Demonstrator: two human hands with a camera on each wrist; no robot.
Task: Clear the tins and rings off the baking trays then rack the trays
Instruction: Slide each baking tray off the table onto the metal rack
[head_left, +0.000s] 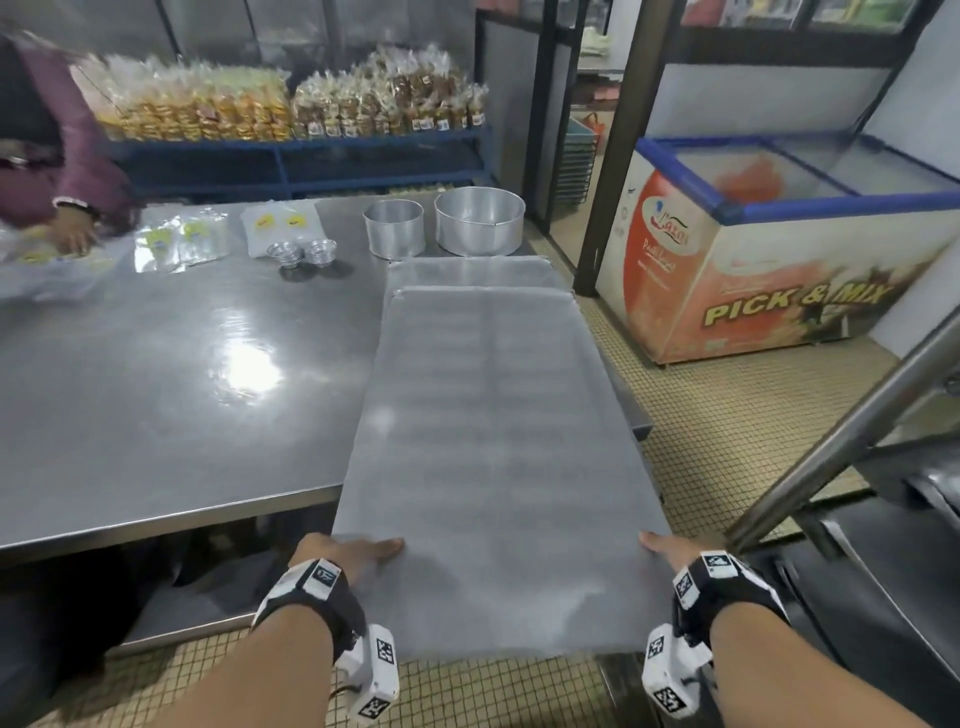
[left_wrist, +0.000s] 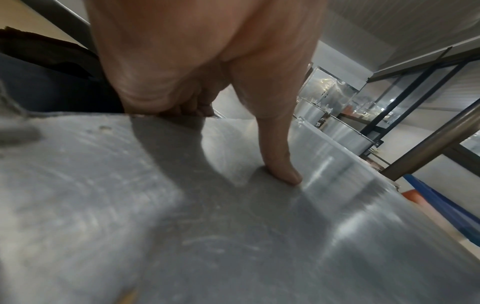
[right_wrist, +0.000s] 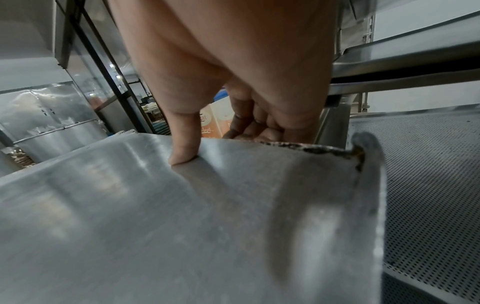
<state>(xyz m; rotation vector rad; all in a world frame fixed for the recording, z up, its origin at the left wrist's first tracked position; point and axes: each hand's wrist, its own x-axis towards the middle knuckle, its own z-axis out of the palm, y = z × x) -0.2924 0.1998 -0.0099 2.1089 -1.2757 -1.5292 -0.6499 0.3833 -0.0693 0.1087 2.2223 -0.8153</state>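
A long grey baking tray hangs out past the steel table's right corner, bare on top. My left hand grips its near left edge, thumb on top and fingers curled underneath. At the near right edge my right hand grips the same way, thumb pressed on the tray. A second tray lies under it on the table. Two round cake tins, a small one and a large one, stand beyond the trays. Two small fluted tins sit to their left.
A steel table spreads to the left, with plastic bags and another person's hand at its far side. On my right stands a rack post with perforated trays. A chest freezer stands far right.
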